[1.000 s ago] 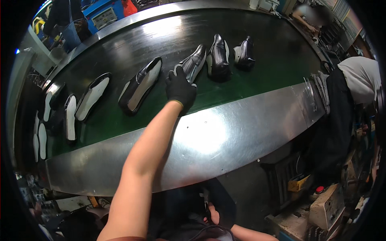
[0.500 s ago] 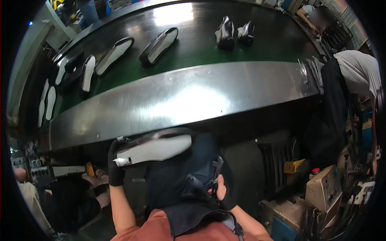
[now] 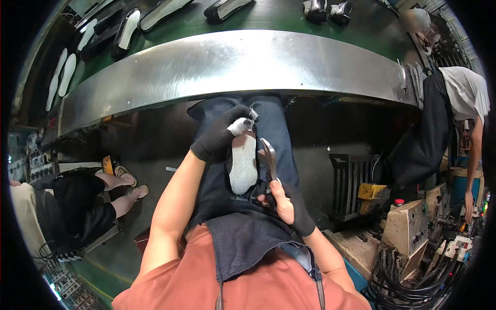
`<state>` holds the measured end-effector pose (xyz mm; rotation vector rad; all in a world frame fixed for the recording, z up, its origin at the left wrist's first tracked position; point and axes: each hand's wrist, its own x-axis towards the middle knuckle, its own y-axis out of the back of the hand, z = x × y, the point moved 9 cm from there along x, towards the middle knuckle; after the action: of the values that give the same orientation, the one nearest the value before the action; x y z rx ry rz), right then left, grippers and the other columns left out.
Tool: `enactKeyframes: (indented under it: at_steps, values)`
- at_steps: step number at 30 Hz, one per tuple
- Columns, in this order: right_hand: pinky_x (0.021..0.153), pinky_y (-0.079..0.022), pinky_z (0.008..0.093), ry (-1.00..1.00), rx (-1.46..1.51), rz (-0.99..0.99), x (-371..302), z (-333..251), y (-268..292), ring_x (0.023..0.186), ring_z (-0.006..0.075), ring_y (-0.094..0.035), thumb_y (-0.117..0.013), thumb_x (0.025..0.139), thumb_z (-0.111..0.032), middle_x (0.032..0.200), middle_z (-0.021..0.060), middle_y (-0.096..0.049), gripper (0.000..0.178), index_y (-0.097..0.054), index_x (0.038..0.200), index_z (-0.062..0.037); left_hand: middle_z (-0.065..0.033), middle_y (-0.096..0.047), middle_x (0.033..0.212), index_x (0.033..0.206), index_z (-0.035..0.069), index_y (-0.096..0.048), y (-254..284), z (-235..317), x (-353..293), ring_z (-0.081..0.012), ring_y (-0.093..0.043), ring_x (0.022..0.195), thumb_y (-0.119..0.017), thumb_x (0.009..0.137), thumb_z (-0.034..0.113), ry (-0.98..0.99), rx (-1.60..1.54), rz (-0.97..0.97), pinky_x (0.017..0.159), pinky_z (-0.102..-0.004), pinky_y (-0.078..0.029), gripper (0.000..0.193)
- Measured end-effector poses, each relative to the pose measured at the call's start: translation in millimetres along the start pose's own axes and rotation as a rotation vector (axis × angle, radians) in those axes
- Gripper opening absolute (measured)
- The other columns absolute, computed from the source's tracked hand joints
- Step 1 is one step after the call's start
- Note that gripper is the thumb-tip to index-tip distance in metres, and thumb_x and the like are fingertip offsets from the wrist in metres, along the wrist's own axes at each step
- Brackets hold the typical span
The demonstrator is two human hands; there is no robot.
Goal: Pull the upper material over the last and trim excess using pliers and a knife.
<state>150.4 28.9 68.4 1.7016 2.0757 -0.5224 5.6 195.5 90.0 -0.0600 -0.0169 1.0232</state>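
A dark shoe (image 3: pixel 243 164) rests sole-up across my thighs, its pale bottom facing me. My left hand (image 3: pixel 227 129), in a black glove with white wrapping on the fingers, is closed on the shoe's far end. The wrapped fingers partly hide that end. My right hand (image 3: pixel 287 206), in a black glove that leaves the thumb bare, grips a pair of metal pincers (image 3: pixel 268 157). Their curved head stands just right of the sole, and I cannot tell whether it touches. Part of the handles is hidden in my palm.
Beyond my knees runs a metal ledge (image 3: pixel 206 59) along a green conveyor (image 3: pixel 279 23) with several shoes on it. Loose white insoles (image 3: pixel 67 75) lie at the left. A machine box with a red button (image 3: pixel 399 202) stands right. Other people are at both sides.
The shoe has come down from near the ledge onto my thighs, turning lengthwise. My left hand moved right with it. The pincers have risen beside the sole. My view has tilted downward.
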Motion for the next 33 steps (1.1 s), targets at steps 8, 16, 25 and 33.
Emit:
enactKeyframes:
  at_steps: [8,16,25,33]
  values:
    - [0.075,-0.045,0.0257,-0.036,0.374,-0.429,50.4,-17.7,-44.9,0.079,0.0118,-0.057,-0.030,0.108,-0.036,0.092,0.0064,-0.068,0.051,-0.064,0.105,0.0025,-0.0068,-0.065,0.102,0.104,0.003,-0.067,17.0,-26.6,-7.8,-0.0148,-0.060,0.096,-0.038,0.095,0.069,-0.013,-0.332,0.316,0.089,-0.0307,-0.047,0.073]
    - [0.060,-0.043,0.0401,0.315,-0.252,0.153,29.3,-4.8,-40.7,0.063,0.0307,-0.057,-0.050,0.101,-0.028,0.067,0.0147,-0.057,0.034,-0.056,0.080,-0.0010,-0.0089,-0.068,0.098,0.097,0.001,-0.068,11.8,-15.0,-22.6,-0.0210,-0.060,0.099,-0.036,0.098,0.056,-0.109,-0.257,0.319,0.096,-0.0345,-0.042,0.064]
    - [0.071,-0.050,0.0422,0.648,-0.817,-0.320,-51.3,5.8,-11.4,0.088,0.0329,-0.064,-0.067,0.085,-0.027,0.097,0.0131,-0.061,0.025,-0.059,0.092,-0.0039,-0.0142,-0.058,0.116,0.118,0.003,-0.058,-45.2,3.7,-94.7,-0.0262,-0.053,0.118,-0.027,0.096,0.069,-0.040,-0.165,0.093,0.108,-0.0404,-0.034,0.076]
    - [0.078,-0.052,0.0438,0.768,-0.811,-0.386,-62.4,6.6,-14.5,0.092,0.0343,-0.063,-0.069,0.082,-0.034,0.106,0.0143,-0.059,0.034,-0.058,0.091,-0.0032,-0.0124,-0.060,0.111,0.109,0.004,-0.059,-49.1,-4.1,-107.8,-0.0287,-0.055,0.112,-0.033,0.097,0.064,-0.047,-0.065,0.079,0.105,-0.0417,-0.036,0.066]
